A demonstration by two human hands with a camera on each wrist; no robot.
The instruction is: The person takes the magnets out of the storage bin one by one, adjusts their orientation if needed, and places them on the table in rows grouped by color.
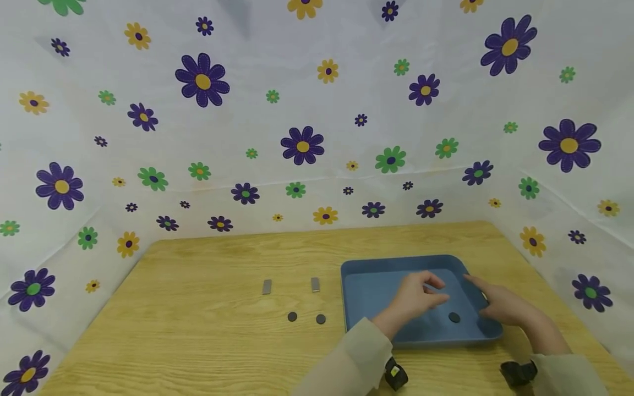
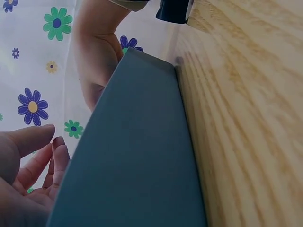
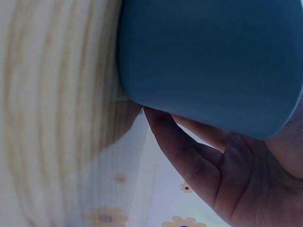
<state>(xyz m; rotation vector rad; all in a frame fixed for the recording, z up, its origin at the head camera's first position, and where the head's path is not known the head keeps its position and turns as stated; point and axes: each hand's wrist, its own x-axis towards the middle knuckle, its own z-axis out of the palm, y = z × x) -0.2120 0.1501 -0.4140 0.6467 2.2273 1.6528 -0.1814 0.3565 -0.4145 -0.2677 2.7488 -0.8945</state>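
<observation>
My right hand [image 1: 507, 305] grips the right side of a shallow blue tray [image 1: 436, 344], thumb at the rim. In the right wrist view its fingers [image 3: 182, 151] lie along the outside of the tray wall [image 3: 203, 61]. Over the tray's inside hovers my left hand [image 1: 413, 297], its fingers loosely bent. The left wrist view shows a gap between its thumb [image 2: 33, 139] and fingertips, with nothing visible between them. A small dark disc [image 1: 454, 317] lies inside the tray near the right hand.
Left of the tray, two small grey rectangular pieces, one nearer [image 1: 315, 284] and one farther left [image 1: 267, 286], lie on the wooden table [image 1: 198, 330]. Two dark discs, left [image 1: 292, 317] and right [image 1: 321, 319], lie in front of them. Flowered white sheeting [image 1: 247, 121] surrounds the table.
</observation>
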